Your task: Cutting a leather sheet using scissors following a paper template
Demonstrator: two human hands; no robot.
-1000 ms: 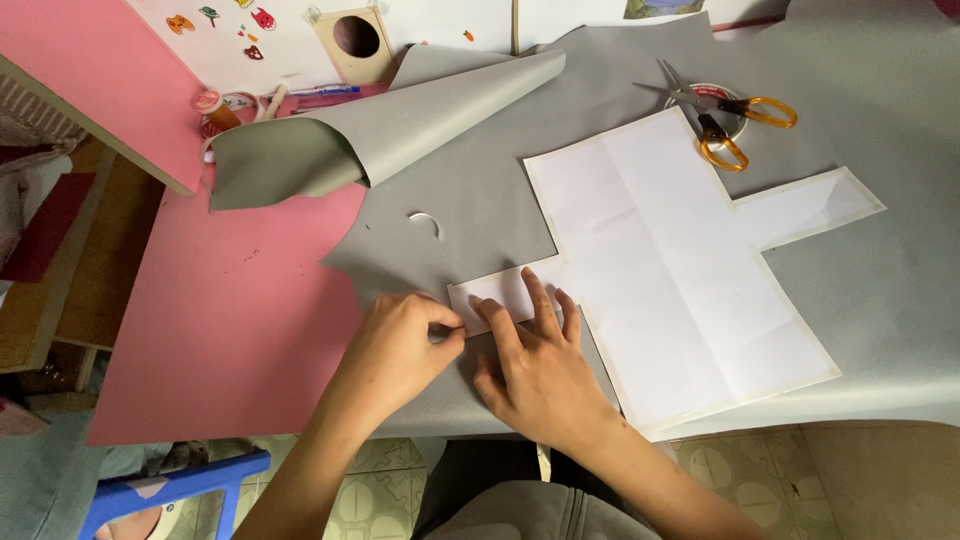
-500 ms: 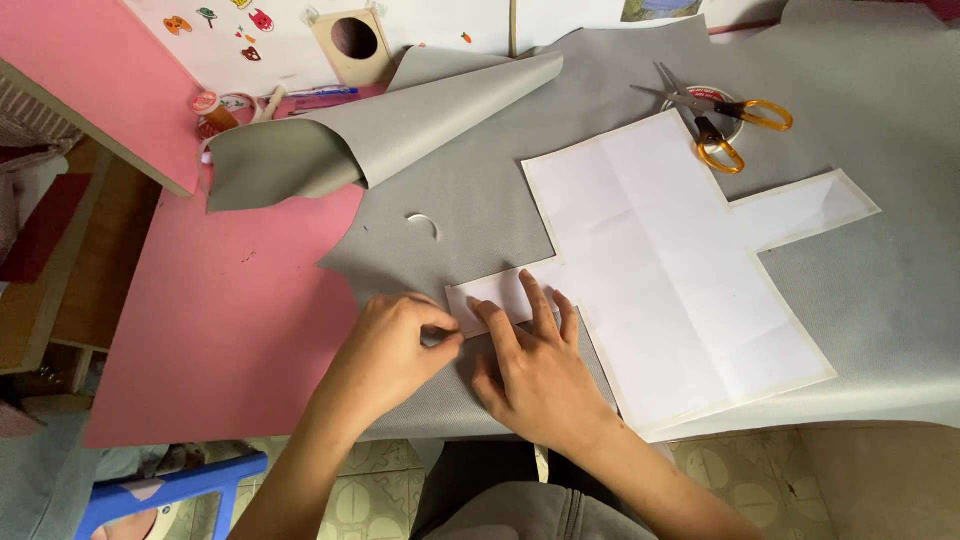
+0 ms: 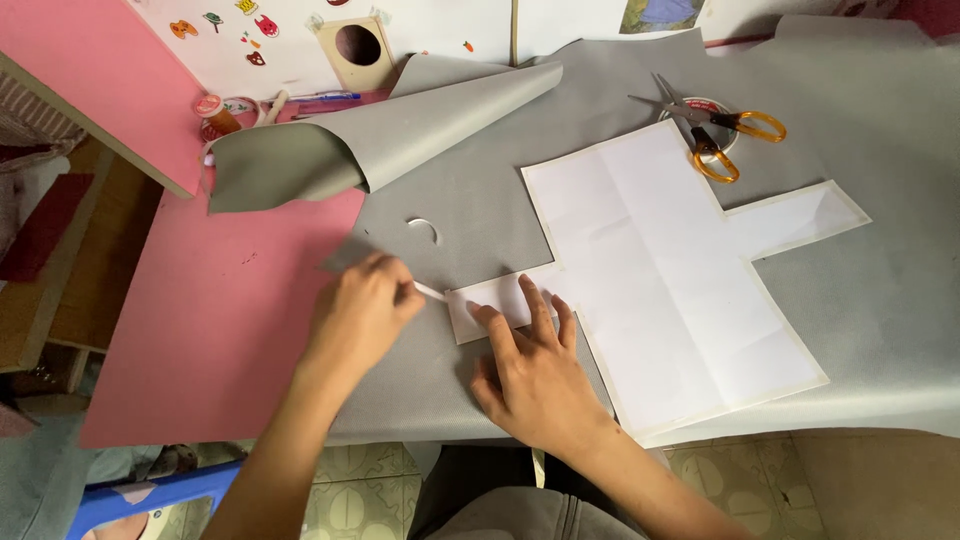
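head view: person's two bare hands over grey fabric [image 3: 470, 210] on a pink table [image 3: 210, 330]
left hand [image 3: 360, 315]: fingers pressed together, pinching a thin white strip [image 3: 432, 292] at the pattern's left tab edge
right hand [image 3: 535, 375]: spread flat, fingertips [image 3: 527, 290] pressing the tab just right of the pinch
paper pattern [image 3: 670, 270]: white, cross-shaped, flat on fabric, extends right from the grip
scissors [image 3: 715, 130]: orange handles, well apart, up-right
fabric roll [image 3: 370, 145]: above the grip, curled

A plain white paper pattern [image 3: 670, 280] lies on grey fabric [image 3: 480, 200]. Above the pattern, scissors [image 3: 715, 130] have orange handles. Left of it, the table [image 3: 210, 320] is pink. Stickers [image 3: 225, 20] are multicoloured.
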